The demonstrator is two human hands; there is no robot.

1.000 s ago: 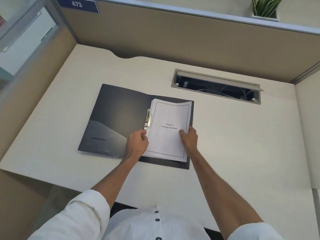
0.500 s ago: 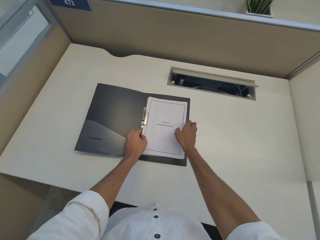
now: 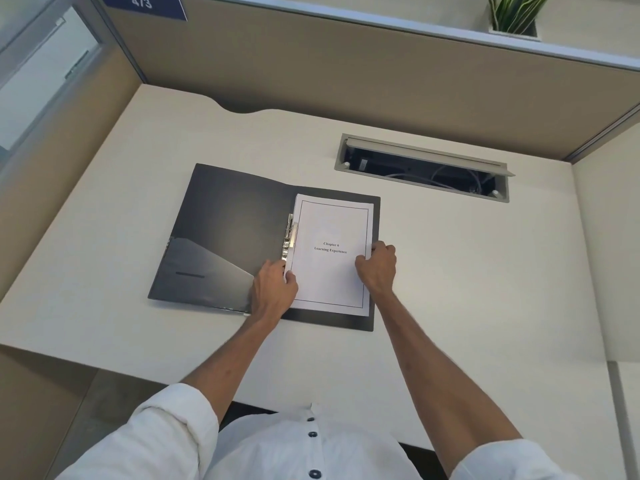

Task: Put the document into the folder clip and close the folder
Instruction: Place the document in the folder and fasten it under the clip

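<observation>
A black folder [image 3: 228, 237] lies open on the desk, its left flap carrying an inner pocket. A white stapled document [image 3: 332, 254] with a printed title page rests flat on the right half, its left edge against the metal clip [image 3: 289, 237] at the spine. My left hand [image 3: 273, 289] holds the document's lower left edge just below the clip. At the right edge, my right hand [image 3: 377, 268] curls its fingers over the sheets and presses on them.
An open cable hatch [image 3: 422, 168] with wires sits in the cream desk [image 3: 467, 289] behind the folder. Beige partition walls [image 3: 346, 74] enclose the desk on three sides. A potted plant [image 3: 516, 15] stands on the ledge at the back right.
The document's curled upper end has settled flat on the folder's right half. My right hand slid up along the right edge; my left hand stayed near the clip.
</observation>
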